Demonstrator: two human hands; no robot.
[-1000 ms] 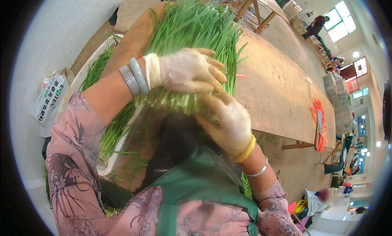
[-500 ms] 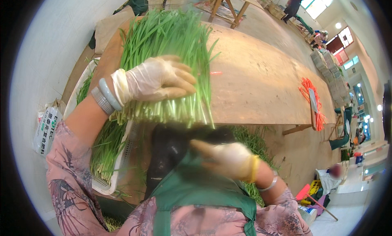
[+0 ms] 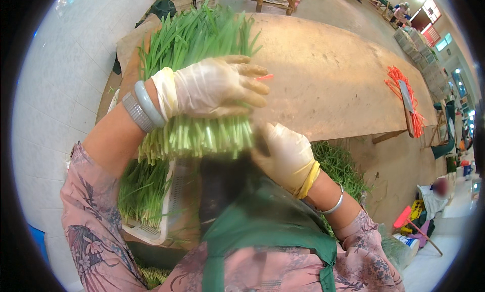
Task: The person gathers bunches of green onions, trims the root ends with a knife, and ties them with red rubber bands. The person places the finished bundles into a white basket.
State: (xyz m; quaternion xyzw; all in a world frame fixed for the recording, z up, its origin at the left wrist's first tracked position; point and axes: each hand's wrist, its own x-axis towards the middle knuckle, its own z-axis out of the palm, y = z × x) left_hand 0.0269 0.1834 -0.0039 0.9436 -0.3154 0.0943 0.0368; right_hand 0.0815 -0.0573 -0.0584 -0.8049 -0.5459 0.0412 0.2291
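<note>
A thick pile of green chives (image 3: 202,39) lies at the left end of the wooden table, leaves pointing away and pale cut stems toward me. My left hand (image 3: 217,87), in a thin whitish glove, rests flat across the pile with its fingers stretched to the right. Beside the right end of the stems is my right hand (image 3: 285,153), gloved too, with thumb and fingers apart. Its fingertips are blurred, and whether they touch the stems I cannot tell. Nothing shows in its grasp.
The table (image 3: 328,75) reaches off to the right, with orange-red ties (image 3: 417,117) and a knife (image 3: 405,97) at its far end. A white plastic crate (image 3: 164,221) of chives stands at my lower left. Loose greens (image 3: 336,165) lie below the table's edge.
My right hand has risen from over my apron to the right side of the stem ends. The left hand has slid slightly right on the pile. The whole view has shifted.
</note>
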